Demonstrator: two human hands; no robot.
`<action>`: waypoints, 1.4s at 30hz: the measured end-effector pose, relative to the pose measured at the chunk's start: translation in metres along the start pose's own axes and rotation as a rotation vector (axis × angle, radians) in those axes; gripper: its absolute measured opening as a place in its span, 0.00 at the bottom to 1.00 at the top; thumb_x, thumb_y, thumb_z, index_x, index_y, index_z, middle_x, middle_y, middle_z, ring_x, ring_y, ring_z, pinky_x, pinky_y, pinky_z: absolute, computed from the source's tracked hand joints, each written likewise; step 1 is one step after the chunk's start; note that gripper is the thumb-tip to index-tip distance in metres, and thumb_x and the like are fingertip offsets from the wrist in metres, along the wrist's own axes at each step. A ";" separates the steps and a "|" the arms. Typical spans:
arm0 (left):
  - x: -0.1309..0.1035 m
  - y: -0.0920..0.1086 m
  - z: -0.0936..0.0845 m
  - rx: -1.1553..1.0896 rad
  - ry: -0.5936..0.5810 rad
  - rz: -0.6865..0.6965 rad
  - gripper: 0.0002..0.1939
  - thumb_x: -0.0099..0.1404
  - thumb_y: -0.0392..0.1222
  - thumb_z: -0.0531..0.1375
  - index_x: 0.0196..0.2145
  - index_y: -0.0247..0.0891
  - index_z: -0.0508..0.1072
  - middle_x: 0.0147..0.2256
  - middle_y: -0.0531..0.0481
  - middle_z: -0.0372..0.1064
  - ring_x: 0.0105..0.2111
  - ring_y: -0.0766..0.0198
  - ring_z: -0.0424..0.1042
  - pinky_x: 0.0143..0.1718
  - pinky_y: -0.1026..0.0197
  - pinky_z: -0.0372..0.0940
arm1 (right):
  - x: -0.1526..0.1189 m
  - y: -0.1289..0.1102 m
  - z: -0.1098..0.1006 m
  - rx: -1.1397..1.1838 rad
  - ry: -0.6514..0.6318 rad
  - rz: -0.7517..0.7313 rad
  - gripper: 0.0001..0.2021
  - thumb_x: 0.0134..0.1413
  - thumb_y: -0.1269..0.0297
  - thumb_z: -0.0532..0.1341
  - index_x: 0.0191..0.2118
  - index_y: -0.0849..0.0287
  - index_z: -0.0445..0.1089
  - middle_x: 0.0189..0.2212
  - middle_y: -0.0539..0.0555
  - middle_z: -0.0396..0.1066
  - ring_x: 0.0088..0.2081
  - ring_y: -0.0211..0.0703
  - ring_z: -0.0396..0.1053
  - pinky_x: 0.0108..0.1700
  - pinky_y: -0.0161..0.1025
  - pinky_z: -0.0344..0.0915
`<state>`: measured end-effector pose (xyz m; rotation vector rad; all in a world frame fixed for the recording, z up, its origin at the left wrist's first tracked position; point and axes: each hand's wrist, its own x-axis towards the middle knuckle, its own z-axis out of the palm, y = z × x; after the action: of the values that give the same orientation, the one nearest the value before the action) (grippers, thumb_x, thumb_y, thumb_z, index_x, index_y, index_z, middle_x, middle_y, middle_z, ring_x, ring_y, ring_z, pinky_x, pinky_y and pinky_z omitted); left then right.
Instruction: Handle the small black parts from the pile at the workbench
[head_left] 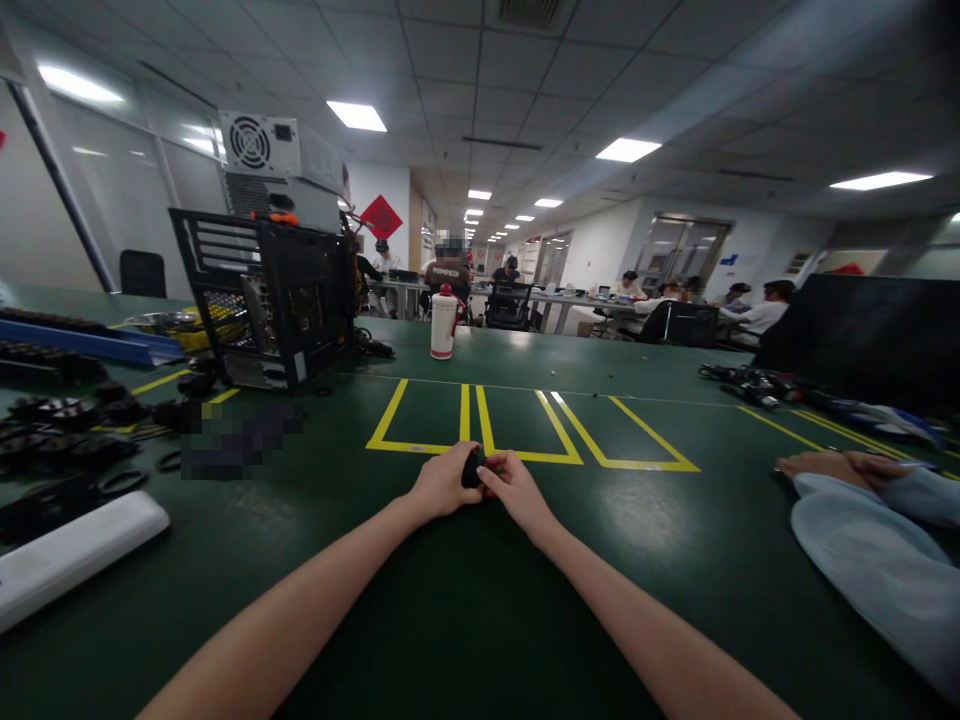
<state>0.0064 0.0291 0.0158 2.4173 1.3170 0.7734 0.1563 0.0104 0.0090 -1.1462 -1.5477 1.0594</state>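
Both my hands meet over the green table (480, 560), just in front of the yellow tape outlines. My left hand (444, 482) is closed around a small black object (473, 466); its kind is not clear, as the fingers cover much of it. The fingers of my right hand (514, 488) are pinched together at the right side of the same black object, touching it.
An open black computer case (300, 300) stands at the left, with a power supply (259, 145) above it. Black parts and a long white object (82, 550) lie left. A white bottle (442, 325) stands ahead. At right rest another person's hands (840, 467).
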 end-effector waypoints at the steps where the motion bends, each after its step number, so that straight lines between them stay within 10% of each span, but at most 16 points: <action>1: 0.000 -0.001 0.000 0.003 0.001 0.019 0.30 0.49 0.46 0.60 0.48 0.41 0.54 0.43 0.46 0.62 0.41 0.54 0.65 0.39 0.54 0.61 | 0.000 -0.001 0.000 0.018 0.003 -0.004 0.14 0.45 0.57 0.57 0.37 0.58 0.60 0.33 0.51 0.64 0.32 0.38 0.66 0.34 0.41 0.65; 24: -0.032 0.007 -0.020 0.094 0.057 0.298 0.30 0.55 0.48 0.56 0.52 0.40 0.49 0.49 0.44 0.54 0.48 0.52 0.54 0.47 0.48 0.53 | -0.017 -0.006 0.006 0.029 -0.040 -0.203 0.09 0.44 0.64 0.58 0.35 0.56 0.61 0.37 0.50 0.63 0.41 0.40 0.64 0.46 0.41 0.60; 32: -0.036 0.002 -0.017 0.121 0.032 0.398 0.36 0.56 0.47 0.55 0.55 0.38 0.40 0.53 0.42 0.49 0.53 0.56 0.49 0.55 0.48 0.35 | -0.024 -0.008 0.009 0.095 -0.100 -0.171 0.14 0.43 0.66 0.59 0.40 0.55 0.59 0.42 0.51 0.61 0.43 0.40 0.64 0.47 0.41 0.60; 42: -0.031 0.003 -0.014 0.105 0.039 0.339 0.31 0.58 0.50 0.53 0.54 0.39 0.44 0.52 0.42 0.51 0.52 0.55 0.51 0.52 0.48 0.43 | -0.022 -0.008 0.007 0.147 -0.108 -0.143 0.12 0.43 0.64 0.59 0.37 0.54 0.60 0.39 0.50 0.63 0.41 0.40 0.65 0.42 0.39 0.63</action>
<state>-0.0130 0.0011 0.0187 2.7646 0.9940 0.8558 0.1512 -0.0138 0.0113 -0.8788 -1.5820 1.1332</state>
